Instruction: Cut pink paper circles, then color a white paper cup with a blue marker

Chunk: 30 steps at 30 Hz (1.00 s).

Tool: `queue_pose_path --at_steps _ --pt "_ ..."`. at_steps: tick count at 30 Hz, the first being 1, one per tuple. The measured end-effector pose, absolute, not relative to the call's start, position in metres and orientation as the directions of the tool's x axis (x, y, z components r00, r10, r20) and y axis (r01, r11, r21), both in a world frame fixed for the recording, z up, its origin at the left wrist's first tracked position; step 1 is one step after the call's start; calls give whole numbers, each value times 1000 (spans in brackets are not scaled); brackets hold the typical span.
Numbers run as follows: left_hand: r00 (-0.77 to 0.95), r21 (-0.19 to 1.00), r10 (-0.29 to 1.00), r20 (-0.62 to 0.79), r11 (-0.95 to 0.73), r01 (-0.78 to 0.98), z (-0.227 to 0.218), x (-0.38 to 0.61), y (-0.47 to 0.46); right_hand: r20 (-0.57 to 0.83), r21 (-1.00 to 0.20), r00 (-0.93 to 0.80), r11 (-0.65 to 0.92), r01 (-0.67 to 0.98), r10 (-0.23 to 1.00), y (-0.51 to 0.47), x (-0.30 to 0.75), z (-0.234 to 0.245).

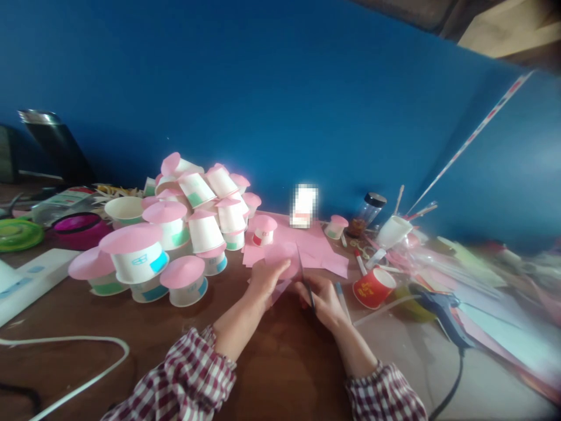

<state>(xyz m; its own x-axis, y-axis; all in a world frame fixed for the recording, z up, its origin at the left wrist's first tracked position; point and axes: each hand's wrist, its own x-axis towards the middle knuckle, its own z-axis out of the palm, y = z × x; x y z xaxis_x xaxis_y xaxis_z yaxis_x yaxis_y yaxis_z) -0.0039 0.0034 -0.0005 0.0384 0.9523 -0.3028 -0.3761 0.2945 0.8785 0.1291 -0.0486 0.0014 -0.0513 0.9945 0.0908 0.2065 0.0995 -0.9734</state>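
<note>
My left hand pinches a piece of pink paper with a rounded edge, its thumb lying on top. Beside it, my right hand is closed around dark-handled scissors, whose blades point away from me at the paper's right edge. Under and behind them lie more pink paper sheets. A small paper cup with a pink cone-shaped top stands on the sheets, just beyond my left hand.
Many white cups with pink tops are piled on the left. A red paper cup, a hot glue gun and a lidded jar are on the right. A power strip with a white cable lies far left.
</note>
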Motion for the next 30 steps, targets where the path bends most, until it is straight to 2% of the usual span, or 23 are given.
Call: queue_pose_path --at_steps 30 --pt "61 883 964 -260 263 -388 -17 -7 10 82 -964 -19 84 252 996 -49 127 2"
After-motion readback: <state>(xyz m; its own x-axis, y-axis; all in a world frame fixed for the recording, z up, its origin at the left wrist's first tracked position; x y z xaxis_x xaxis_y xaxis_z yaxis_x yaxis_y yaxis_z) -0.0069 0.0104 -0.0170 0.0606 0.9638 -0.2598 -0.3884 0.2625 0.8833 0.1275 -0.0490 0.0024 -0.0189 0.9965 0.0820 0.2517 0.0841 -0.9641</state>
